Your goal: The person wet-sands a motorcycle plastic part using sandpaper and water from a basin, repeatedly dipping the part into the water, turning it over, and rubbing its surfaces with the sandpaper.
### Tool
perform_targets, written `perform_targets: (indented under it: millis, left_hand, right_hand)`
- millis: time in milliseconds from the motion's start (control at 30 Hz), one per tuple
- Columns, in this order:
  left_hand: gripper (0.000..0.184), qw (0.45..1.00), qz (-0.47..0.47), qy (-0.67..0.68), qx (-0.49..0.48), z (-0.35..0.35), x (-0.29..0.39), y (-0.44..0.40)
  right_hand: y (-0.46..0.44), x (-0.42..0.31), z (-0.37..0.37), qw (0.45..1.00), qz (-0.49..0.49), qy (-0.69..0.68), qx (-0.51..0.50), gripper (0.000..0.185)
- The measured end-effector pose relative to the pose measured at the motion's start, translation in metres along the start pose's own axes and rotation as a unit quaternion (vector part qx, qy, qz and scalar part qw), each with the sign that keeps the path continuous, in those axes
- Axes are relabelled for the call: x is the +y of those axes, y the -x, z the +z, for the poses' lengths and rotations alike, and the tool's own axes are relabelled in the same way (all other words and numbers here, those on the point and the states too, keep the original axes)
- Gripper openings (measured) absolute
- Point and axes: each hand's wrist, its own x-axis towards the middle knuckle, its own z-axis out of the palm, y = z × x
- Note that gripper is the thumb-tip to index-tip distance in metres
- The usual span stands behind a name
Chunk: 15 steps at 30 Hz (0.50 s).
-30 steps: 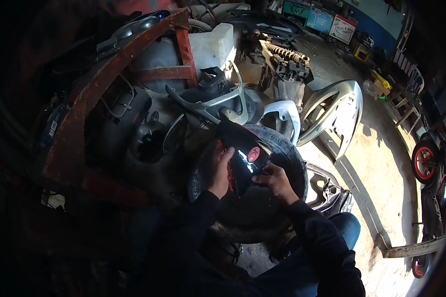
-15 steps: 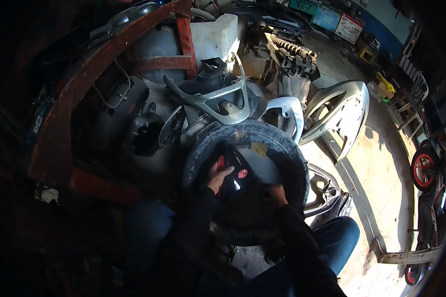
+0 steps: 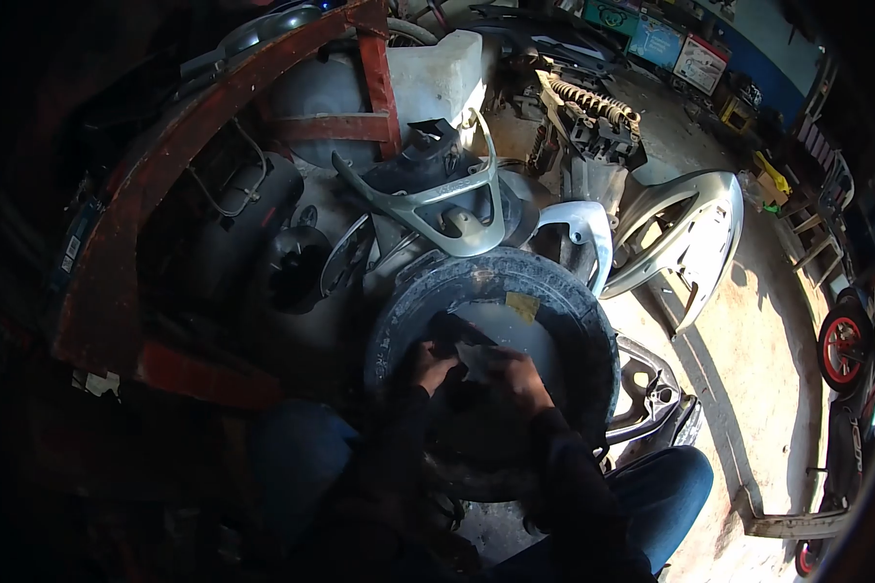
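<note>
A large round dark tub (image 3: pixel 399 301) with murky water (image 3: pixel 501 321) in it stands between my knees. Inside it, my left hand (image 3: pixel 435 367) is closed on a dark, glossy panel (image 3: pixel 457 328) that lies mostly in shadow. My right hand (image 3: pixel 522 381) pinches a thin grey sheet (image 3: pixel 475 361) against or just over the panel; whether it is cloth or abrasive paper I cannot tell. A yellowish square piece (image 3: pixel 522 306) lies in the water at the far side of the tub.
Beyond the tub lie a silver-grey fairing piece (image 3: pixel 472 233), a pale curved panel (image 3: pixel 593 228) and a larger silver panel (image 3: pixel 705 248). A rusty red metal frame (image 3: pixel 156 155) rises at the left. At right are a black bracket-like part (image 3: pixel 651 384) and a red-rimmed wheel (image 3: pixel 843 347).
My right hand has come from the tub's right side to the middle, now showing the grey sheet. The panel has turned, and its red markings no longer show. The view has shifted slightly.
</note>
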Motion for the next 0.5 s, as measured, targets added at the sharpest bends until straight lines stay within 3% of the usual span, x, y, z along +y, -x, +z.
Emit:
perform_targets:
  millis: [67,133,167,267,300,433,500]
  left_hand:
    - [0.075,0.999,-0.014,0.040,0.011,0.003,0.039,0.022]
    - [0.072,0.998,-0.018,0.064,0.024,0.005,0.047,0.025]
    - [0.067,0.996,-0.013,0.088,0.010,0.002,0.048,0.027]
    - [0.051,0.992,-0.021,0.123,0.025,-0.006,0.050,0.030]
    - [0.042,0.985,-0.013,0.174,0.013,-0.004,0.016,0.008]
    - [0.037,0.985,-0.018,0.173,0.014,-0.006,0.023,0.006]
    - [0.038,0.992,0.018,0.109,0.060,-0.004,0.040,0.017]
  right_hand:
    - [-0.003,0.000,0.004,0.998,-0.051,0.020,0.008,0.033]
    - [0.009,-0.023,0.002,0.960,0.225,-0.113,0.123,0.035]
    - [0.022,-0.034,0.001,0.937,0.287,-0.130,0.154,0.032]
    - [0.052,0.071,-0.026,0.926,0.296,-0.144,0.184,0.023]
    - [0.062,0.085,-0.032,0.922,0.304,-0.139,0.197,0.023]
    - [0.072,0.077,-0.040,0.941,0.279,-0.064,0.179,0.023]
    - [0.061,0.054,-0.040,0.982,0.150,0.066,0.092,0.023]
